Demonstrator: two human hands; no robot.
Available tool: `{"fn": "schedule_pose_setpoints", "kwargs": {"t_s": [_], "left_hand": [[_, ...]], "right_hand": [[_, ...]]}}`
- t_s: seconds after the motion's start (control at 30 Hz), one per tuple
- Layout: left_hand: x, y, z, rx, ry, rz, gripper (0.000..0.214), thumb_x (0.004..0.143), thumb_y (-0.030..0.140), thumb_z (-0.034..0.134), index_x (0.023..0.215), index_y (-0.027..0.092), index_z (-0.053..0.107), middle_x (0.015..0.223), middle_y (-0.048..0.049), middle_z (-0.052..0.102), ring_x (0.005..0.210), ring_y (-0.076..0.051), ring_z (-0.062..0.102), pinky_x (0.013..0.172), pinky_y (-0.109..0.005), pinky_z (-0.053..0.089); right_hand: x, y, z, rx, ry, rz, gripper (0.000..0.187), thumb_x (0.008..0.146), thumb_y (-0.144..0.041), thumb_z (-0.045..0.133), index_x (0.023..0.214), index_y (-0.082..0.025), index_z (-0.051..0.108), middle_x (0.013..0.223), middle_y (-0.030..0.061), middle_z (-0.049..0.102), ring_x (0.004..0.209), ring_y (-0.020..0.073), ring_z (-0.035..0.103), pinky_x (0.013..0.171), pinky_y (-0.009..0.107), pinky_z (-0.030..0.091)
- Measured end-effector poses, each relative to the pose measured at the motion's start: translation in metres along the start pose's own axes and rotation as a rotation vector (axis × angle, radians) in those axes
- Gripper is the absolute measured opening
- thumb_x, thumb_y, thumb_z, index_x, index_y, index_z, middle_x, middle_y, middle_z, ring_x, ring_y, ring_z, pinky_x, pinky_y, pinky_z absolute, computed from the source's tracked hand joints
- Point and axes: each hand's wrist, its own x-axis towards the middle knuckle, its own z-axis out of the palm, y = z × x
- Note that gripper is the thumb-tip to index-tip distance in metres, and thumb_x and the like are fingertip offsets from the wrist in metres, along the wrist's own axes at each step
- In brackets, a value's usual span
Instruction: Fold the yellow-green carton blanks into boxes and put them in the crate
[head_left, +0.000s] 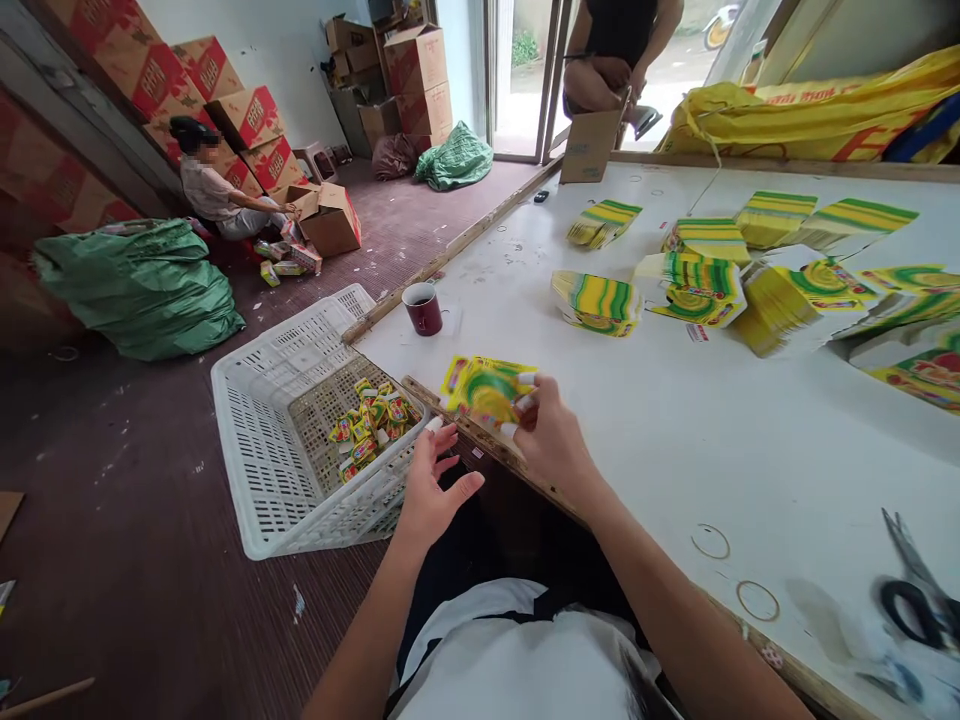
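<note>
My right hand (551,435) grips a yellow and green printed card packet (484,388) by its right end, over the table's near edge. The packet is smeared by motion, and white wraps cover some of my fingertips. Just left of it, my left hand (435,485) hangs over the edge with fingers apart and nothing in them. A white plastic basket (251,500) stands below on the left, with several small yellow, red and green packets (367,430) inside.
On the white table (600,570) are a dark red mug (424,310), stacks of printed cards (694,285), scissors (919,585) and rubber bands (757,600). A person (229,190) sits by cartons at left; another person (622,60) sits behind the table. A green sack (142,285) lies on the floor.
</note>
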Motion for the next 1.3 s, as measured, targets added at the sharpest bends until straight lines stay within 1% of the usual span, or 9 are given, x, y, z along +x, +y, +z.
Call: {"fn": "schedule_pose_setpoints", "kwargs": {"t_s": [0.1, 0.2, 0.3, 0.43, 0.53, 0.63, 0.93, 1.13, 1.3], "left_hand": [[0.001, 0.013, 0.016, -0.403, 0.081, 0.044, 0.063, 0.066, 0.069, 0.068, 0.107, 0.022, 0.059, 0.1, -0.0084, 0.066, 0.099, -0.024, 0.063, 0.086, -0.038, 0.054], [0.004, 0.023, 0.026, -0.598, 0.268, 0.047, 0.05, 0.073, 0.071, 0.059, 0.083, 0.023, 0.057, 0.07, 0.0008, 0.055, 0.069, -0.015, 0.058, 0.069, -0.029, 0.054], [0.006, 0.024, 0.028, -0.52, 0.358, 0.046, 0.05, 0.077, 0.074, 0.051, 0.076, 0.023, 0.051, 0.064, 0.0044, 0.044, 0.057, -0.01, 0.048, 0.059, -0.023, 0.049], [0.004, 0.018, 0.026, -0.447, 0.29, -0.003, 0.064, 0.066, 0.085, 0.052, 0.086, 0.024, 0.06, 0.077, 0.0005, 0.058, 0.068, -0.013, 0.057, 0.068, -0.026, 0.054], [0.002, 0.016, 0.023, -0.487, 0.239, -0.011, 0.052, 0.063, 0.066, 0.075, 0.094, 0.024, 0.066, 0.089, -0.0007, 0.067, 0.081, -0.015, 0.064, 0.074, -0.025, 0.054], [0.003, 0.015, 0.021, -0.485, 0.292, -0.022, 0.039, 0.063, 0.049, 0.083, 0.089, 0.023, 0.07, 0.09, 0.0005, 0.071, 0.079, -0.012, 0.066, 0.07, -0.02, 0.053], [-0.003, 0.011, 0.027, -0.503, 0.193, -0.108, 0.039, 0.066, 0.053, 0.079, 0.087, 0.02, 0.073, 0.086, -0.0021, 0.075, 0.076, -0.016, 0.068, 0.073, -0.028, 0.056], [-0.007, 0.006, 0.025, -0.454, 0.242, -0.103, 0.029, 0.071, 0.048, 0.077, 0.07, 0.019, 0.07, 0.068, 0.0045, 0.068, 0.062, -0.009, 0.058, 0.063, -0.019, 0.053], [-0.001, 0.013, 0.024, -0.502, 0.259, -0.068, 0.03, 0.067, 0.046, 0.081, 0.082, 0.023, 0.071, 0.081, 0.0037, 0.072, 0.072, -0.01, 0.064, 0.07, -0.021, 0.054]], "right_hand": [[-0.032, -0.02, 0.013, 0.374, -0.357, 0.089, 0.057, 0.069, -0.027, 0.069, 0.118, -0.025, 0.04, 0.079, -0.0049, 0.049, 0.064, 0.0126, 0.051, 0.061, 0.028, 0.046], [-0.059, -0.034, 0.026, 0.59, -0.49, 0.14, 0.059, 0.072, -0.031, 0.071, 0.122, -0.026, 0.04, 0.083, -0.0038, 0.051, 0.07, 0.0124, 0.051, 0.065, 0.027, 0.046], [-0.066, -0.035, 0.032, 0.54, -0.452, 0.109, 0.059, 0.068, -0.032, 0.076, 0.118, -0.024, 0.047, 0.087, -0.0023, 0.053, 0.075, 0.013, 0.048, 0.066, 0.027, 0.044], [-0.053, -0.026, 0.027, 0.592, -0.375, 0.192, 0.044, 0.066, -0.039, 0.079, 0.1, -0.022, 0.056, 0.079, -0.0037, 0.055, 0.069, 0.0121, 0.05, 0.064, 0.027, 0.043], [-0.043, -0.023, 0.016, 0.752, -0.339, 0.244, 0.039, 0.062, -0.038, 0.083, 0.089, -0.022, 0.06, 0.081, -0.0027, 0.061, 0.075, 0.0133, 0.057, 0.07, 0.028, 0.048], [-0.041, -0.025, 0.01, 0.863, -0.372, 0.326, 0.034, 0.063, -0.04, 0.083, 0.083, -0.021, 0.063, 0.077, -0.0023, 0.066, 0.068, 0.0125, 0.06, 0.068, 0.029, 0.05], [-0.038, -0.028, 0.01, 1.026, -0.311, 0.407, 0.036, 0.061, -0.041, 0.086, 0.078, -0.021, 0.062, 0.075, -0.0024, 0.071, 0.066, 0.0133, 0.065, 0.066, 0.028, 0.053], [-0.041, -0.026, 0.014, 0.978, -0.252, 0.406, 0.036, 0.055, -0.036, 0.089, 0.072, -0.021, 0.061, 0.07, -0.0053, 0.067, 0.065, 0.0117, 0.061, 0.066, 0.027, 0.053], [-0.037, -0.017, 0.014, 0.783, -0.197, 0.313, 0.03, 0.06, -0.038, 0.084, 0.072, -0.021, 0.063, 0.07, -0.0034, 0.064, 0.065, 0.0128, 0.058, 0.065, 0.028, 0.053]]}}
